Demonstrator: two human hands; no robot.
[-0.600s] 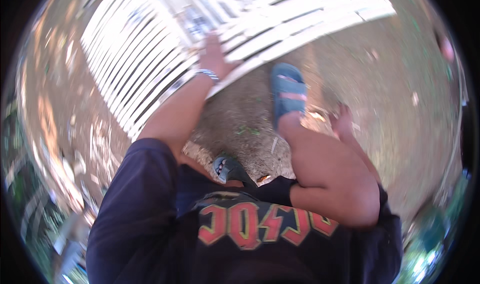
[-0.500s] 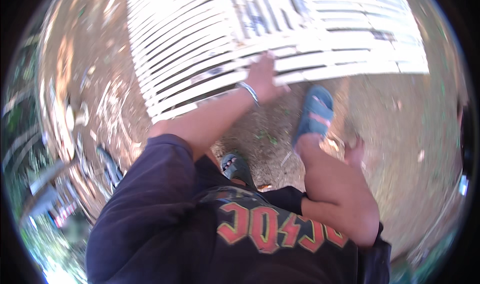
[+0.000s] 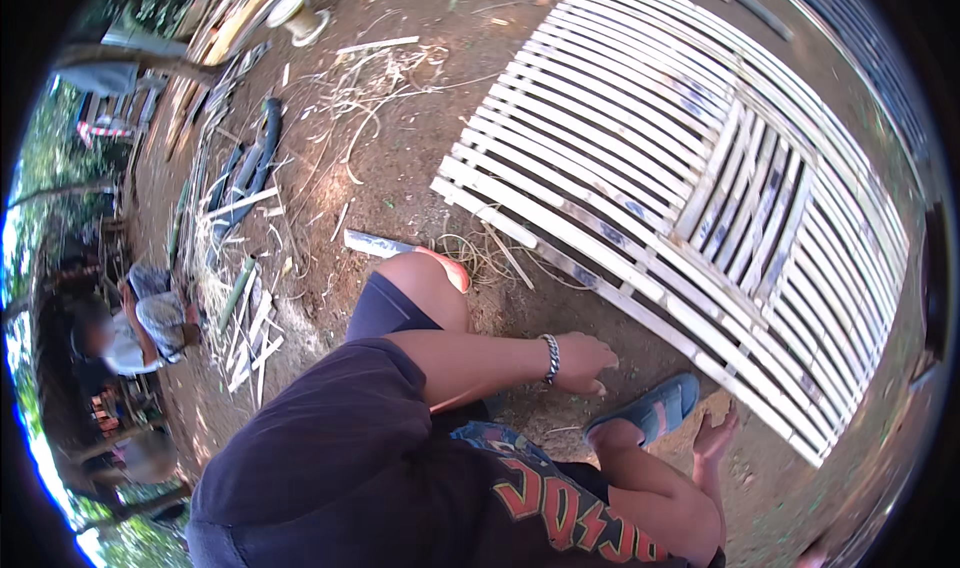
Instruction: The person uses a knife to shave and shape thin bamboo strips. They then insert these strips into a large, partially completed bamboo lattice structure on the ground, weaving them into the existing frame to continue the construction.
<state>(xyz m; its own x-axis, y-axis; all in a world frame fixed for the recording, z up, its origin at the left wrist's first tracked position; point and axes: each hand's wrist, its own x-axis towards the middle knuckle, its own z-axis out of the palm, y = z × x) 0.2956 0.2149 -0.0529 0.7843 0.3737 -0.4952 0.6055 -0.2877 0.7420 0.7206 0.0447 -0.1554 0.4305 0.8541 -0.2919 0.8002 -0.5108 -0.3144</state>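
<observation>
A large panel of pale slats (image 3: 610, 173), looking like split bamboo, lies on the ground ahead and to the right. Near its close edge, over bare soil, hangs my left hand (image 3: 583, 362), a chain bracelet on the wrist. Its thumb stands apart from loosely bent fingers, and nothing shows in it. My right hand (image 3: 714, 436) is beside my sandalled foot (image 3: 655, 408), fingers spread and palm partly up, close to the panel's near edge. A long-bladed knife (image 3: 375, 244) with a red-orange handle lies by my left knee, which hides part of it.
Coiled thin strips (image 3: 470, 258) lie between the knife and the panel. Shavings (image 3: 390, 76), split sticks (image 3: 250, 338) and dark tubing (image 3: 262, 148) litter the ground to the left. A pale spool (image 3: 293, 13) stands far left. Another person (image 3: 150, 318) sits at the left rim.
My view has swung left, so the panel now sits farther right and the knife shows. My left hand has come off the panel's near slats. The right hand remains empty beside my foot.
</observation>
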